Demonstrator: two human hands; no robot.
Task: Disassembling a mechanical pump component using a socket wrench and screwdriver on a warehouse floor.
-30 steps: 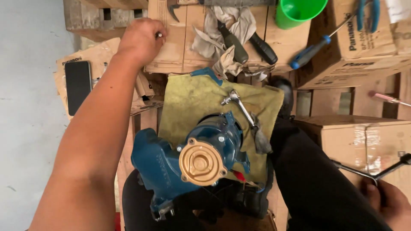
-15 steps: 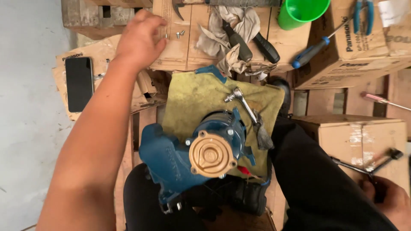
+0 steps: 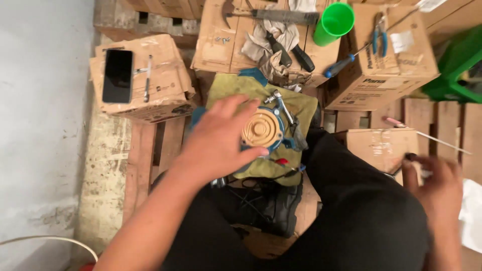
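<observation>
A rough work corner: wooden pallet (image 3: 150,150) slats on a concrete floor, cardboard boxes (image 3: 381,60) standing in as shelves for a hammer (image 3: 271,14), a green cup (image 3: 335,21), blue-handled pliers (image 3: 379,37), a screwdriver (image 3: 346,60) and a dark phone (image 3: 117,75). From the head view, the blue pump (image 3: 263,131) sits on a yellow-green cloth (image 3: 231,88) between the person's knees, its round brass face turned straight up at the camera, so its long axis appears to run roughly vertical, the body hidden beneath. The left hand (image 3: 221,140) is spread wide and flat, fingers open, lying over the pump's left side and holding nothing. The right hand (image 3: 434,178) is blurred beside a small box; it seems to close loosely near a thin tool, but I cannot tell whether it grips. As a judgement, the pump could tip off the cloth, since it stands on end; the loose ratchet wrench (image 3: 283,110) leaning at its rim could slide off and fall between the slats
</observation>
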